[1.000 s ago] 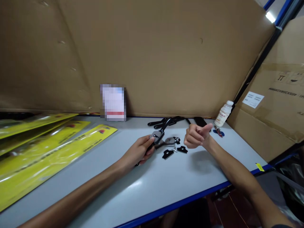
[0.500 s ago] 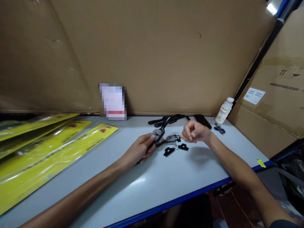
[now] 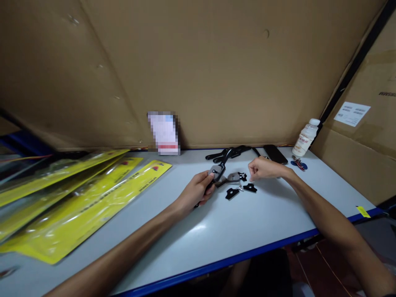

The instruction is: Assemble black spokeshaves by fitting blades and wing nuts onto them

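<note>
Currently the left hand (image 3: 195, 192) is closed around a black tool with a grey plate (image 3: 216, 170), holding it just above the grey table (image 3: 266, 218). Its right hand (image 3: 262, 168) is curled with fingertips pinched together near small black parts (image 3: 238, 189) lying on the table; whether it holds anything cannot be told. Yellow packages (image 3: 77, 198) lie far left.

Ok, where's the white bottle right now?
The white bottle stands at the table's far right corner against the cardboard wall, beside the dark phone.
</note>
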Available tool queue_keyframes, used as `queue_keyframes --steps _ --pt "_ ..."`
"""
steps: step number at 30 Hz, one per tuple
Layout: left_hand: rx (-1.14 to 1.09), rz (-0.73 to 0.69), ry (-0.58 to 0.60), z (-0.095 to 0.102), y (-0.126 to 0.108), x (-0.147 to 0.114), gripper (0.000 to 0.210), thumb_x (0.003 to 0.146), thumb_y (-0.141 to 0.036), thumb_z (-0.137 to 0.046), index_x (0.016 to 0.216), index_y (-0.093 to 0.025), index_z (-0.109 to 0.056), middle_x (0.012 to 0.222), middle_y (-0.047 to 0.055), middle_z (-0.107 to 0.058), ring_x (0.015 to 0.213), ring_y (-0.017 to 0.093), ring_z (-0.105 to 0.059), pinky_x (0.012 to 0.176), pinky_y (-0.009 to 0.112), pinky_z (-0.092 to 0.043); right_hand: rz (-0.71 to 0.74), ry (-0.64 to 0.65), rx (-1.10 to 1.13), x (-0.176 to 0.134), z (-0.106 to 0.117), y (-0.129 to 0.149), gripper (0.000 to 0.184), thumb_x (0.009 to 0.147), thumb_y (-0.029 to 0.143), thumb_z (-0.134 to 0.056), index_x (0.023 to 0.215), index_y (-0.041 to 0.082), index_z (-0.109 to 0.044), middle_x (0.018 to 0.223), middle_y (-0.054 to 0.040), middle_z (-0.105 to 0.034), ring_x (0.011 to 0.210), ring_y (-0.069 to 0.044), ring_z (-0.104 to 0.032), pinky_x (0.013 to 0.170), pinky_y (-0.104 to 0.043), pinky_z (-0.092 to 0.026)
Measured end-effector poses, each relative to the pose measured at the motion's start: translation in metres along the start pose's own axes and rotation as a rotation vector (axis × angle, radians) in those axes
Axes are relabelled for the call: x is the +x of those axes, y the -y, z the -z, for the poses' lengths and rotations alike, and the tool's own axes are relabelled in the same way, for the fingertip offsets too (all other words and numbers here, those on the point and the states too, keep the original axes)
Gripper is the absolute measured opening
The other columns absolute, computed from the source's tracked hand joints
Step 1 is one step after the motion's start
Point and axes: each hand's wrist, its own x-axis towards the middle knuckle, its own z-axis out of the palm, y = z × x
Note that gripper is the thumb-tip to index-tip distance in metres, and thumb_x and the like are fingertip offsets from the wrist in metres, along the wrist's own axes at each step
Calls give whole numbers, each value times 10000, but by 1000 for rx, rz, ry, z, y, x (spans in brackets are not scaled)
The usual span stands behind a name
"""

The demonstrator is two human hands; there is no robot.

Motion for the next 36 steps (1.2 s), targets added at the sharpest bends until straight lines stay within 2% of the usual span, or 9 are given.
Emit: queue_keyframes --steps 6,10,16,20,23,26,28,33,36 --pt "-1 -34 5 2 4 2 272 934 -375 -501 734 -230 -387 499 -88 -385 359 55 -244 294 162 -211 12 -228 -21 8 -9 -1 136 705 49 -601 662 175 -572 604 36 -569 593 -100 -503 608 -246 -337" --pt "-11 -30 -1 2 6 3 272 933 -382 -509 742 -228 -393 509 -88 -397 356 52 -249 291 157 -211 13 -297 14 15 -13 -9 130 700 57 -603 689 176 -552 616 45 -563 590 -97 -500 604 -237 -339" --pt "-32 -39 2 2 7 4 254 939 -360 -511 754 -228 -399 504 -92 -398 340 53 -257 286 159 -208 7 -323 8 17 -13 -16 146 674 34 -597 706 171 -554 605 58 -544 572 -92 -479 575 -229 -310" --pt "-38 -44 -1 2 7 6 250 954 -328 -489 745 -229 -393 497 -91 -402 334 54 -259 287 159 -200 23 -276 -6 15 -12 -14 126 704 37 -602 705 163 -597 581 56 -548 556 -91 -480 566 -228 -306" --pt "-41 -26 -15 0 5 6 256 971 -306 -464 737 -230 -392 484 -91 -395 324 56 -264 289 162 -197 38 -217 -16 14 -16 -8 28 775 142 -669 796 161 -673 605 37 -588 564 -104 -506 578 -237 -321" --pt "-52 -24 -29 -1 2 4 263 990 -274 -423 732 -228 -392 479 -91 -386 324 55 -264 294 161 -192 21 -199 -98 14 -24 0 163 830 316 -718 899 168 -724 669 0 -644 601 -125 -535 601 -254 -326" --pt "-58 -24 -28 -1 0 3 263 999 -254 -394 737 -224 -400 481 -91 -382 329 55 -264 297 158 -191 10 -206 -168 13 -30 7 214 840 371 -727 933 179 -736 705 -13 -666 617 -132 -543 600 -257 -316" --pt "-77 -19 -28 -2 -1 2 243 992 -233 -395 750 -218 -411 491 -93 -387 331 50 -258 297 150 -197 53 -222 -192 10 -43 21 176 844 358 -726 877 185 -729 717 -2 -663 627 -125 -536 599 -243 -313" --pt "-86 -35 -25 -2 0 2 237 980 -267 -437 750 -220 -410 484 -97 -387 326 50 -261 294 146 -198 98 -247 -136 9 -41 23 150 883 315 -672 851 181 -729 699 6 -655 617 -117 -524 607 -237 -321"
